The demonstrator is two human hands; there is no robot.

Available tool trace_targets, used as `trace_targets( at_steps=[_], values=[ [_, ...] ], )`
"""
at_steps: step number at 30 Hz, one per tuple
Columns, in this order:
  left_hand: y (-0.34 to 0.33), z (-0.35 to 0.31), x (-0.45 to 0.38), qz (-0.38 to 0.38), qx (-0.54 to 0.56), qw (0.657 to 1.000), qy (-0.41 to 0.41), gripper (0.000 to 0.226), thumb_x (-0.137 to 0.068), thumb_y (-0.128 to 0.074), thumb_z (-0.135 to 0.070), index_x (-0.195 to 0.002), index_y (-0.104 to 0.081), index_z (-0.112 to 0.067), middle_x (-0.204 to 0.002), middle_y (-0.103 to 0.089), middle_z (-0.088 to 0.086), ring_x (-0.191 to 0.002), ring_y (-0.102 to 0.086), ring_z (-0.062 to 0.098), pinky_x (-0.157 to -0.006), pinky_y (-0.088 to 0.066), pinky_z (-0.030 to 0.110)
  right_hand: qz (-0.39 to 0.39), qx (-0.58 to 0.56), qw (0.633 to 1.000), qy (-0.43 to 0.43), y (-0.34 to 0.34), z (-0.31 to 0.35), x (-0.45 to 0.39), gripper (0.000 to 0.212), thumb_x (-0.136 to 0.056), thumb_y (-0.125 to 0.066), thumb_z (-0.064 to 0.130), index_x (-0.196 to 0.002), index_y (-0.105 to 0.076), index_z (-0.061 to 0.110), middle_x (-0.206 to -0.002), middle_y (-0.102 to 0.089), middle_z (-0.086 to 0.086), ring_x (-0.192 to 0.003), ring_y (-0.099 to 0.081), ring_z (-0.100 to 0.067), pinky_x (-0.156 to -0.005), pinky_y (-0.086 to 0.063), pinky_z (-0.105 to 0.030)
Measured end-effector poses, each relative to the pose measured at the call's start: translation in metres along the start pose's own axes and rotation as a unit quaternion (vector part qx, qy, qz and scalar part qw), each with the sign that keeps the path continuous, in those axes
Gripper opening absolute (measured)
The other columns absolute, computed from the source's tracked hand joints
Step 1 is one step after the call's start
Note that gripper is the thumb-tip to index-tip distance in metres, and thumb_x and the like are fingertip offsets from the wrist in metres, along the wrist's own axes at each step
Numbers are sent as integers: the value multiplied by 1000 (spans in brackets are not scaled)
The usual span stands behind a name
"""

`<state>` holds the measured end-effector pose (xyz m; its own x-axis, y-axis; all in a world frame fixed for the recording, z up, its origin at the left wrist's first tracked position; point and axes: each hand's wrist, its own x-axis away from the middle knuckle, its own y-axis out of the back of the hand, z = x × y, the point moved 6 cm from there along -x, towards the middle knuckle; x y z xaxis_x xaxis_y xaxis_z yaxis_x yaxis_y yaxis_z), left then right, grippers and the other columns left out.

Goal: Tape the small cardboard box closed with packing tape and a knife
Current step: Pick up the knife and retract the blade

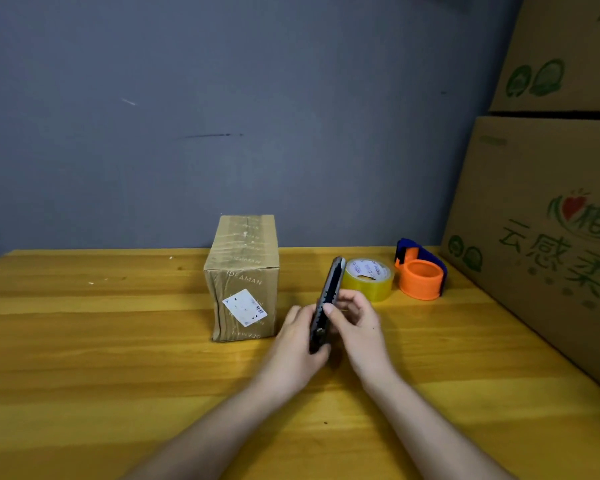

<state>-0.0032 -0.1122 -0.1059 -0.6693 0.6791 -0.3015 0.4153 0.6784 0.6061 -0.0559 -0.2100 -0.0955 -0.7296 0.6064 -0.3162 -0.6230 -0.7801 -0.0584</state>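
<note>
A small cardboard box (243,271) stands upright on the yellow wooden table (101,358), with clear tape over its top and a white label on its near face. Just right of it, both hands hold a dark utility knife (328,299) upright. My left hand (297,344) grips the knife's lower end. My right hand (355,322) holds its middle, thumb on the side. A roll of clear packing tape (369,278) lies flat behind the hands. No blade shows past the knife's tip.
An orange and blue tape dispenser (421,270) sits right of the tape roll. Large printed cardboard cartons (548,220) are stacked along the table's right side. A grey wall (222,116) stands behind the table.
</note>
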Motion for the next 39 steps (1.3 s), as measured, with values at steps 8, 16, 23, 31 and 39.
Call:
trace_targets(
  at_steps=[8, 16, 23, 31, 39],
  values=[
    [-9, -2, -11, -20, -67, 995, 69, 83, -80, -65, -17, -148, -19, -25, -120, -66, 3, -114, -60, 25, -93, -47, 37, -58, 46, 994, -78, 11, -21, -33, 12, -86, -64, 9, -97, -64, 15, -83, -65, -3, -77, -62, -17, -61, -49, -22],
    [-15, -1, -43, 8, -117, 985, 128, 57, -84, -60, -17, -137, -39, -16, -137, -44, 13, -124, -50, 33, -101, -40, 37, 7, 243, 960, -142, 4, -33, -66, 41, -83, -67, 13, -123, -57, 7, -116, -66, -8, -109, -62, -24, -96, -49, -38],
    [-18, 8, -64, 90, -163, 963, 195, 43, -90, -50, -19, -133, -50, -14, -135, -38, 18, -116, -54, 38, -100, -43, 39, 78, 352, 918, -165, -5, -42, -78, 36, -85, -62, 25, -117, -63, 9, -118, -67, -14, -106, -63, -31, -94, -50, -42],
    [-26, 17, -76, 169, -221, 935, 222, 45, -96, -39, -12, -140, -37, -5, -144, -28, 19, -122, -48, 34, -101, -41, 35, 96, 418, 891, -152, -8, -43, -79, 30, -89, -56, 27, -114, -67, 13, -119, -65, -16, -106, -63, -32, -92, -50, -38],
    [-22, 14, -73, 174, -256, 921, 238, 52, -96, -40, -16, -144, -26, -4, -154, -15, 21, -137, -32, 37, -112, -29, 41, 131, 442, 874, -153, -7, -36, -69, 29, -89, -50, 26, -106, -69, 12, -113, -64, -20, -101, -63, -33, -82, -48, -32]
  ],
)
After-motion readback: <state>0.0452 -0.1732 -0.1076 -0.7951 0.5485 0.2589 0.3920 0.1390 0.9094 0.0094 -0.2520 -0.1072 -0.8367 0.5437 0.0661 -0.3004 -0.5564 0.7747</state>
